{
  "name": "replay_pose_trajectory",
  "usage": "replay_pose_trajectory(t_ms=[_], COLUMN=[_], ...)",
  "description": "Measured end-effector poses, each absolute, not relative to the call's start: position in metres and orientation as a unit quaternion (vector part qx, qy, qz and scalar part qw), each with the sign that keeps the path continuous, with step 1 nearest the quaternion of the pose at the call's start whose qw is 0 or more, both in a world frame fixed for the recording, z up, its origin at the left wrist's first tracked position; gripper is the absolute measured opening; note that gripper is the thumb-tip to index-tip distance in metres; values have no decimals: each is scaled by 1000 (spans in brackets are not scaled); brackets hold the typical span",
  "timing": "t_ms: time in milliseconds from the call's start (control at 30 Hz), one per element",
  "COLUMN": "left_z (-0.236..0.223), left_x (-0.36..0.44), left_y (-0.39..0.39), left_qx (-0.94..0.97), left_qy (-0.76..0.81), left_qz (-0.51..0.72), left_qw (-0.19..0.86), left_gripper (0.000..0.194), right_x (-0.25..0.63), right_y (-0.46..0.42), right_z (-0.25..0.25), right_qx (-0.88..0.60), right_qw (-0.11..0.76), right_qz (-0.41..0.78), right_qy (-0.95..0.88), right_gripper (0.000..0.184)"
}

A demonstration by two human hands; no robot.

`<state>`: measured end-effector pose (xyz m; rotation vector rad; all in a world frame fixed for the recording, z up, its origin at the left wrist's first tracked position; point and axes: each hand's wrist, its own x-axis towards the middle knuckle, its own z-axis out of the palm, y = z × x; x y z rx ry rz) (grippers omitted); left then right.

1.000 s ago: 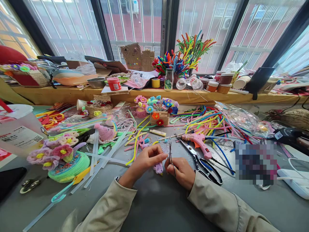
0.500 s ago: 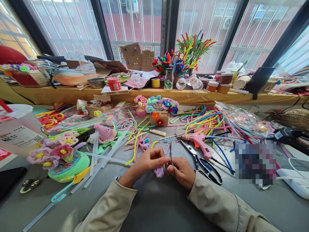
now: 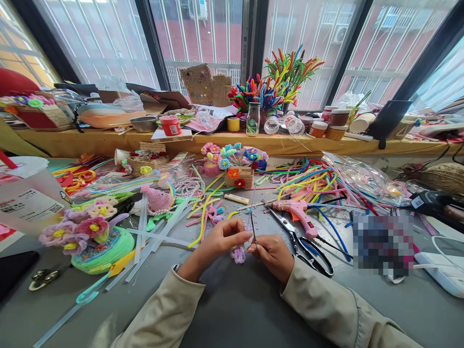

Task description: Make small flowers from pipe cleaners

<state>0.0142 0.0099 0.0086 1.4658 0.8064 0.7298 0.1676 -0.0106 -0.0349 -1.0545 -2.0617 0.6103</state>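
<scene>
My left hand (image 3: 224,242) is closed in a pinch, thumb and forefinger together. Just under its fingers hangs a lilac fuzzy pipe-cleaner piece (image 3: 238,254), which it appears to hold; the exact grip is hidden. My right hand (image 3: 274,255) is closed, pinching thin dark wire (image 3: 253,224) that rises steeply between the two hands. The fingertips of both hands are close together but apart. Right of my right hand lie large black-handled scissors (image 3: 299,241), blades apart, beside a pink glue gun (image 3: 297,212).
Fuzzy flowers on a green base (image 3: 103,249) and clear glue sticks (image 3: 145,249) lie left. Loose pipe cleaners (image 3: 311,179) heap at back right, behind a small woven flower box (image 3: 239,178). A drink cup (image 3: 29,193) stands far left; a white power strip (image 3: 442,273) lies right.
My left fingertips have drawn slightly left, away from the wire and my right fingers. The wire now leans a little more to the left, and the lilac piece has shifted slightly.
</scene>
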Motion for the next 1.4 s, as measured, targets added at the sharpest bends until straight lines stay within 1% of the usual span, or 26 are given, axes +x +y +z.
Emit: replay_pose_trajectory(t_ms=[233, 433, 733, 900, 967, 1133, 1300, 1400], left_z=[13, 12, 15, 14, 13, 15, 17, 17], left_x=[14, 14, 13, 11, 11, 12, 14, 15], left_y=[9, 9, 7, 7, 7, 6, 5, 5], left_qx=[643, 643, 649, 650, 661, 705, 647, 604], left_qy=[343, 344, 318, 315, 308, 305, 369, 384], left_qz=[318, 313, 297, 285, 293, 327, 347, 373], left_qw=[607, 608, 624, 630, 618, 551, 570, 591], left_gripper=[23, 22, 21, 21, 22, 24, 16, 16], right_x=[167, 168, 168, 170, 171, 171, 171, 171], right_y=[-11, -13, -16, -15, -15, -15, -15, -15], right_z=[-34, -31, -26, -25, -26, -30, -30, -29], right_qx=[-430, -414, -403, -400, -397, -391, -406, -410], right_qw=[385, 409, 433, 434, 431, 427, 420, 416], right_qz=[247, 247, 282, 284, 284, 289, 288, 292], right_qy=[-779, -775, -755, -756, -759, -763, -759, -758], right_gripper=[56, 58, 60, 62, 61, 59, 59, 59])
